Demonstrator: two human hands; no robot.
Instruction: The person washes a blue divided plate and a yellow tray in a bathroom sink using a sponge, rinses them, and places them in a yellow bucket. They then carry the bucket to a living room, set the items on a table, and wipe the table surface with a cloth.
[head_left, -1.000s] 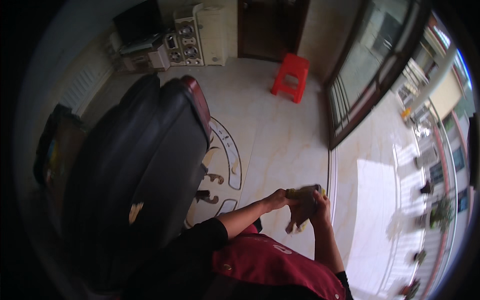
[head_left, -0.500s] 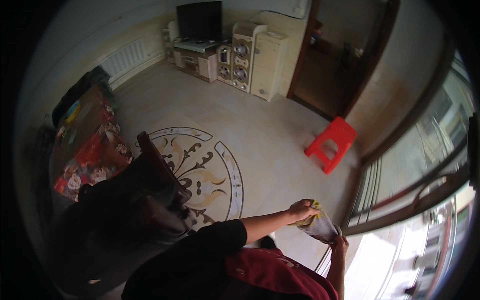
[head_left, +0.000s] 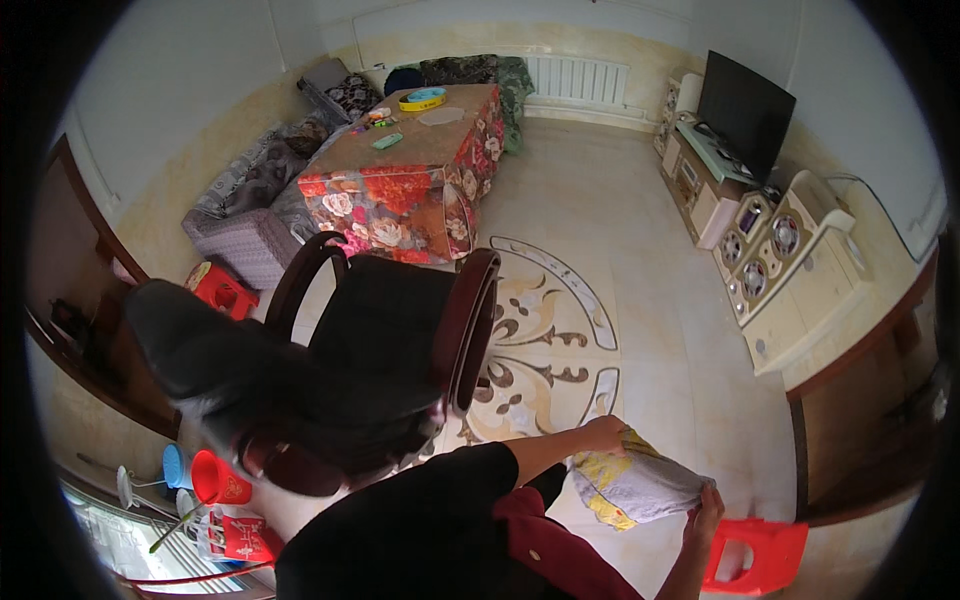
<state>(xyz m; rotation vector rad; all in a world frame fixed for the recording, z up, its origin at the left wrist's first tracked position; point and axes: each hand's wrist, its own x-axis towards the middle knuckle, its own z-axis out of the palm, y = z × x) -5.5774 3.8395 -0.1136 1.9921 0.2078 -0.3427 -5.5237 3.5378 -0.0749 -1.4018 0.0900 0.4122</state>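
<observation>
A pale grey cloth [head_left: 650, 488] with yellow patterned parts is stretched between my two hands. My left hand [head_left: 604, 436] grips its upper left edge, fingers closed. At the opposite end, my right hand [head_left: 707, 510] pinches the right corner. The cloth hangs in the air with its lower yellow edge drooping over the floor. Just beyond my right hand stands a red plastic stool [head_left: 790, 555], partly hidden by my forearm.
To my left stands a black office chair [head_left: 380, 320] with dark wooden arms. A table [head_left: 400, 215] with a floral cloth and a sofa [head_left: 235, 235] are farther off. Red buckets [head_left: 220, 480] sit at the lower left. A TV cabinet [head_left: 690, 185] lines the right wall.
The view has swung left, bringing the chair, table and sofa into fuller sight. The cloth, bunched before, is now spread wider between my hands.
</observation>
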